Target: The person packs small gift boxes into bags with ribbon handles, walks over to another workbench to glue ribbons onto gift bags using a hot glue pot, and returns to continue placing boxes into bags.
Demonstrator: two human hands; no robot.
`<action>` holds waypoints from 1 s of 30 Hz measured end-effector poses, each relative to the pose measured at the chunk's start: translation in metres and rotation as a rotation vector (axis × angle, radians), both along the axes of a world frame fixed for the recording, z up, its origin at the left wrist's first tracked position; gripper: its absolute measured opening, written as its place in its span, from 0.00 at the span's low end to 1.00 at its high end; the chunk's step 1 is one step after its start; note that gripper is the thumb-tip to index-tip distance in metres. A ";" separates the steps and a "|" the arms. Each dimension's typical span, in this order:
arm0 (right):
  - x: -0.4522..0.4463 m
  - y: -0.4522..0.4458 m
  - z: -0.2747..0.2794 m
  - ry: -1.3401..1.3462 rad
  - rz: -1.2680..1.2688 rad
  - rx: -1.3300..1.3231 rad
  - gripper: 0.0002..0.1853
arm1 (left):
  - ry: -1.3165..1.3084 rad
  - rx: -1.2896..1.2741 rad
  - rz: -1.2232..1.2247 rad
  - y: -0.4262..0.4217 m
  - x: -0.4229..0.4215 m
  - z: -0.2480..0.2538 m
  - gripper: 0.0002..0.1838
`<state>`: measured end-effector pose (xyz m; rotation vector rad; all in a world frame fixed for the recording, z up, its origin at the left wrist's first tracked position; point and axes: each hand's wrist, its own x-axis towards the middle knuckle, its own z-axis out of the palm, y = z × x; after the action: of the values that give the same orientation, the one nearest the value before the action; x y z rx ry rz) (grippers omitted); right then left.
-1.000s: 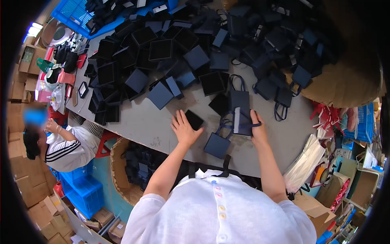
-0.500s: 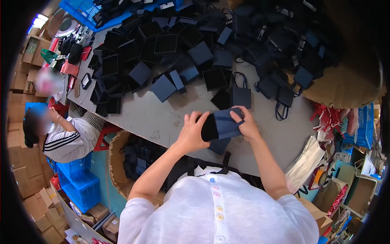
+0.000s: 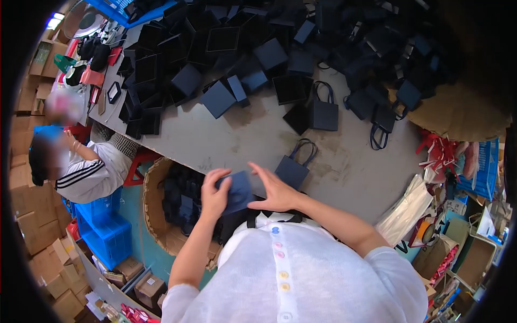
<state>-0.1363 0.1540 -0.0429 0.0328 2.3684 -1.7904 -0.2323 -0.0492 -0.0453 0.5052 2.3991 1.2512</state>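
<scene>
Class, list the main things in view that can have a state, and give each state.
Navy box: held, blurred; open or closed unclear
Left hand: gripping the box
Right hand: open
Nearest navy bag: on the table, handles extended
Square black tray: open
Carton: open, dark items inside

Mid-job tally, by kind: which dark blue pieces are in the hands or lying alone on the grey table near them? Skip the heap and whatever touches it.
Loop-handled bag alone on the grey table: 1
Dark blue piece in the left hand, too blurred to tell box from bag: 1
Total: 2
</scene>
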 end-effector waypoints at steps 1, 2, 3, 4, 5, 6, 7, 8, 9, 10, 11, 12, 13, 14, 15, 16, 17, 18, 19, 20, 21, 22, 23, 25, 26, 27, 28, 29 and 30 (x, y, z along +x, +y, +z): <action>0.005 0.009 -0.003 -0.006 -0.025 0.404 0.52 | 0.084 -0.156 -0.027 -0.038 -0.006 -0.007 0.22; 0.011 0.021 -0.007 -0.009 -0.048 0.808 0.55 | 0.167 -0.313 -0.050 -0.069 -0.006 -0.014 0.24; 0.014 0.032 -0.020 -0.101 0.015 0.885 0.55 | 0.251 -0.591 0.021 -0.081 0.000 -0.011 0.26; 0.016 0.039 -0.030 -0.198 0.085 0.958 0.56 | 0.323 -0.876 0.092 -0.088 0.008 -0.002 0.28; 0.020 0.043 -0.036 -0.193 0.098 0.950 0.56 | 0.227 -0.808 0.104 -0.088 0.008 0.004 0.33; 0.017 0.047 -0.039 -0.167 0.128 0.819 0.55 | 0.243 -0.642 0.009 -0.086 0.003 0.004 0.32; 0.011 0.049 -0.040 -0.137 0.164 0.691 0.54 | 0.043 -0.409 -0.055 -0.066 -0.003 0.013 0.33; 0.003 0.048 -0.028 -0.123 0.183 0.692 0.54 | -0.299 -0.090 0.056 -0.047 0.004 0.003 0.32; -0.006 0.044 -0.002 0.087 0.254 0.472 0.53 | -0.644 0.113 0.017 -0.018 0.005 0.021 0.35; -0.011 0.040 0.022 0.288 0.317 0.245 0.52 | -0.828 0.384 -0.100 -0.002 0.009 0.014 0.36; -0.015 0.036 0.039 0.326 0.407 0.230 0.51 | -1.127 0.648 -0.140 0.011 0.013 0.001 0.38; -0.018 0.034 0.053 0.365 0.493 0.222 0.50 | -1.349 0.767 -0.105 0.019 0.015 0.002 0.40; -0.020 0.034 0.064 0.379 0.539 0.323 0.50 | -1.376 0.818 -0.131 0.026 0.012 0.005 0.43; -0.022 0.039 0.070 0.382 0.540 0.337 0.50 | -1.406 0.869 -0.159 0.035 0.010 0.009 0.45; -0.023 0.047 0.074 0.343 0.385 0.139 0.48 | -1.173 0.797 -0.134 0.045 0.012 0.006 0.48; -0.023 0.054 0.076 0.300 0.227 -0.061 0.47 | -0.943 0.719 -0.104 0.058 0.011 0.015 0.51; -0.020 0.059 0.068 0.269 0.063 -0.141 0.43 | -0.658 0.496 -0.136 0.063 0.011 0.029 0.54; -0.022 0.056 0.067 0.140 -0.125 -0.034 0.41 | -0.361 0.331 -0.181 0.067 0.012 0.028 0.55; -0.025 0.050 0.067 0.143 -0.183 0.053 0.35 | -0.265 0.309 -0.186 0.070 0.015 0.030 0.55; -0.029 0.044 0.068 0.148 -0.244 0.140 0.29 | -0.166 0.287 -0.194 0.074 0.017 0.033 0.54; -0.033 0.042 0.064 0.150 -0.250 0.143 0.29 | -0.165 0.290 -0.200 0.079 0.017 0.033 0.54; -0.037 0.039 0.055 0.237 -0.301 0.264 0.21 | -0.112 0.270 -0.232 0.082 0.017 0.031 0.54; -0.040 0.039 0.051 0.324 -0.350 0.383 0.14 | -0.059 0.247 -0.261 0.084 0.017 0.031 0.54; -0.047 0.040 0.065 0.475 -0.531 0.349 0.09 | -0.055 0.242 -0.221 0.087 0.015 0.031 0.54; -0.049 0.041 0.069 0.613 -0.708 0.311 0.05 | -0.062 0.236 -0.178 0.088 0.015 0.030 0.54; -0.047 0.048 0.061 0.497 -0.771 0.183 0.08 | -0.076 0.358 -0.168 0.090 0.015 0.028 0.55; -0.049 0.053 0.052 0.497 -0.768 0.184 0.08 | -0.076 0.360 -0.165 0.093 0.013 0.030 0.55; -0.053 0.058 0.043 0.268 -0.742 -0.192 0.11 | -0.103 0.465 -0.163 0.098 0.010 0.035 0.56; -0.056 0.063 0.031 0.027 -0.696 -0.559 0.15 | -0.130 0.570 -0.162 0.102 0.008 0.038 0.56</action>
<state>-0.1925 0.2167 -0.0118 0.8458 1.8963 -2.7006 -0.2242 0.0528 -0.0070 0.7332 1.8329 1.8261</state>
